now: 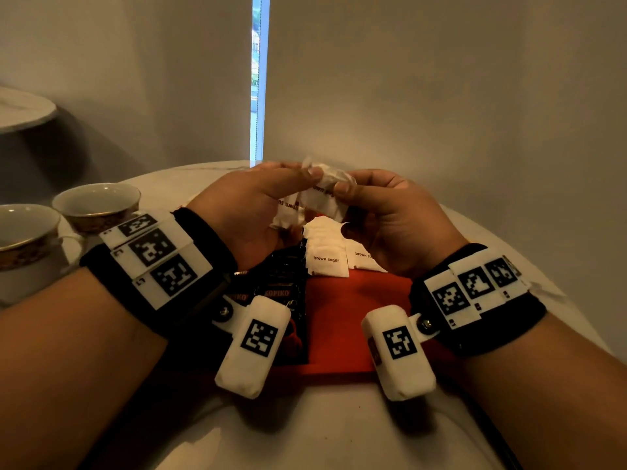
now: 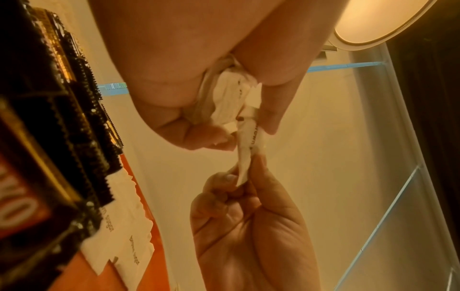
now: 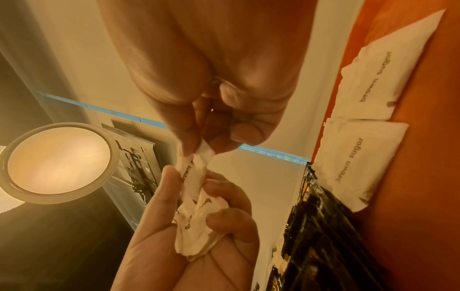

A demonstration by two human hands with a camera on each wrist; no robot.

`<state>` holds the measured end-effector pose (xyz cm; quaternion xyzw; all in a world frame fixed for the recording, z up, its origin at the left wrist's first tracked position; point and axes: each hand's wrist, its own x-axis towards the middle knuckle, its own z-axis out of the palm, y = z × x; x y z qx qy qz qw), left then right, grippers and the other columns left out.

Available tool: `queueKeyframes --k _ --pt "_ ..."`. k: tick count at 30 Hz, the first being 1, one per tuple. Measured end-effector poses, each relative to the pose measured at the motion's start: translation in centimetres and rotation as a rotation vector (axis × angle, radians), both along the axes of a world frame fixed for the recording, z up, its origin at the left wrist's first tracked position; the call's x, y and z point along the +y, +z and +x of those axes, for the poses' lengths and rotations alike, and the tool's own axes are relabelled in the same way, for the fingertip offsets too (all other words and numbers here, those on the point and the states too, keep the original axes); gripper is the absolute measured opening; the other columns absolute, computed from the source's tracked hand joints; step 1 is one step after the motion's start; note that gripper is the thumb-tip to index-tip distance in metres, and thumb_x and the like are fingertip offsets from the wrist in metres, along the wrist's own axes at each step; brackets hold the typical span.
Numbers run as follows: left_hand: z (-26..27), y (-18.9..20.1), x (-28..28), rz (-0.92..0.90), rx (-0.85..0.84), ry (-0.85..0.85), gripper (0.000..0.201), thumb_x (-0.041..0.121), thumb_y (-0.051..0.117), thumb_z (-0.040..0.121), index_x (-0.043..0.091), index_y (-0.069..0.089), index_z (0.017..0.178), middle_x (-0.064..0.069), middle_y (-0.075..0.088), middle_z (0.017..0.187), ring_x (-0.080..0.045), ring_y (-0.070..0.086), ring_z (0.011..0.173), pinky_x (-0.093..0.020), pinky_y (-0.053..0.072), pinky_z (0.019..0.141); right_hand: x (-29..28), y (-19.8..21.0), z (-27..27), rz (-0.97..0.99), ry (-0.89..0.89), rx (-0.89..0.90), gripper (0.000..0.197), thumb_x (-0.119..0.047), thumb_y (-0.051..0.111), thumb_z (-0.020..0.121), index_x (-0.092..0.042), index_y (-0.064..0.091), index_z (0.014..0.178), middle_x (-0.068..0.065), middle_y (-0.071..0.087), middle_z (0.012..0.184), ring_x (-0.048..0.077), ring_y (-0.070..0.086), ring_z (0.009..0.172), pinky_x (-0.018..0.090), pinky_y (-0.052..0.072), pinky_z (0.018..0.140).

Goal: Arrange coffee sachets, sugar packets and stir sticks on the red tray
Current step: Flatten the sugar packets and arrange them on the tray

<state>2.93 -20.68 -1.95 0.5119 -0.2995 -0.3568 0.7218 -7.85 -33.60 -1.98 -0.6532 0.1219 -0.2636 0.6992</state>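
Note:
Both hands hover over the far end of the red tray [image 1: 356,320]. My left hand [image 1: 298,178] grips a small bunch of white "brown sugar" packets [image 1: 288,212]. The thumb and finger of my right hand [image 1: 342,189] pinch one packet [image 1: 325,198] at the edge of that bunch. In the right wrist view the pinched packet [image 3: 196,163] stretches between both hands. Several sugar packets [image 1: 327,262] lie on the tray's far part, and black coffee sachets [image 1: 278,283] lie along its left side.
Two gold-trimmed cups [image 1: 96,205] [image 1: 23,232] stand on the white round table [image 1: 339,429] to the left of the tray. A wall rises close behind the table. The tray's near right part shows bare red.

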Motion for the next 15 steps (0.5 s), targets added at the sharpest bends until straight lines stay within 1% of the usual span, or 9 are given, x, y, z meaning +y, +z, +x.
queueKeyframes --k 2,4,6,8,10,13,14,15 --pt "0.08 -0.16 -0.07 0.029 0.001 0.036 0.030 0.020 0.062 0.092 0.011 0.059 0.121 -0.006 0.063 0.085 -0.010 0.055 0.053 -0.022 0.041 0.049 0.17 -0.19 0.11 0.014 -0.002 0.005 0.008 -0.002 0.063 0.090 -0.004 0.069 0.094 0.011 0.068 0.076 0.019 0.056 0.063 0.030 0.035 0.055" --pt "0.05 -0.39 -0.12 0.059 -0.003 0.054 0.026 0.021 0.063 0.091 0.015 0.062 0.117 -0.005 0.064 0.089 -0.011 0.055 0.056 -0.023 0.040 0.053 0.31 -0.45 0.29 0.022 -0.014 0.008 0.010 -0.006 0.062 0.092 -0.003 0.069 0.098 0.013 0.069 0.082 0.020 0.056 0.064 0.030 0.035 0.055" --pt "0.03 -0.54 -0.18 0.080 0.007 0.052 0.029 0.023 0.063 0.090 0.015 0.063 0.118 -0.006 0.064 0.090 -0.010 0.053 0.054 -0.022 0.039 0.052 0.25 -0.55 0.30 0.019 -0.025 0.014 0.010 -0.009 0.061 0.094 -0.004 0.069 0.098 0.013 0.069 0.084 0.019 0.059 0.065 0.029 0.036 0.055" --pt "0.09 -0.49 -0.24 0.078 0.027 0.056 0.026 0.025 0.061 0.091 0.016 0.062 0.115 -0.006 0.062 0.088 -0.011 0.053 0.051 -0.021 0.038 0.048 0.00 -0.47 0.25 0.020 -0.028 0.011 0.012 -0.011 0.059 0.096 -0.006 0.069 0.097 0.009 0.070 0.080 0.017 0.061 0.065 0.029 0.038 0.056" --pt "0.16 -0.51 -0.42 0.083 0.043 0.068 0.023 0.027 0.060 0.093 0.016 0.060 0.113 -0.007 0.061 0.087 -0.012 0.053 0.049 -0.019 0.038 0.045 -0.31 -0.41 0.19 0.022 -0.043 0.012 0.013 -0.012 0.058 0.097 -0.007 0.070 0.095 0.008 0.070 0.079 0.019 0.062 0.068 0.029 0.039 0.057" --pt "0.02 -0.62 -0.56 0.066 0.040 0.095 0.026 0.023 0.060 0.094 0.014 0.061 0.118 -0.010 0.062 0.092 -0.014 0.057 0.053 -0.018 0.040 0.043 -0.44 -0.56 0.27 0.005 -0.050 -0.001 0.008 -0.009 0.062 0.094 -0.006 0.069 0.092 0.015 0.068 0.085 0.028 0.057 0.073 0.030 0.040 0.056" --pt "0.06 -0.63 -0.61 0.060 0.029 0.100 0.024 0.021 0.059 0.094 0.014 0.062 0.117 -0.010 0.062 0.093 -0.015 0.058 0.055 -0.019 0.040 0.042 -0.50 -0.58 0.32 -0.010 -0.046 -0.006 0.006 -0.007 0.063 0.093 -0.005 0.069 0.091 0.016 0.067 0.084 0.028 0.056 0.071 0.030 0.040 0.054" --pt "0.06 -0.64 -0.60 0.055 0.019 0.104 0.019 0.020 0.059 0.094 0.014 0.063 0.112 -0.010 0.063 0.092 -0.015 0.059 0.057 -0.019 0.041 0.042 -0.55 -0.60 0.29 -0.023 -0.042 -0.006 0.005 -0.005 0.064 0.092 -0.005 0.068 0.089 0.015 0.068 0.081 0.026 0.057 0.067 0.030 0.040 0.053"
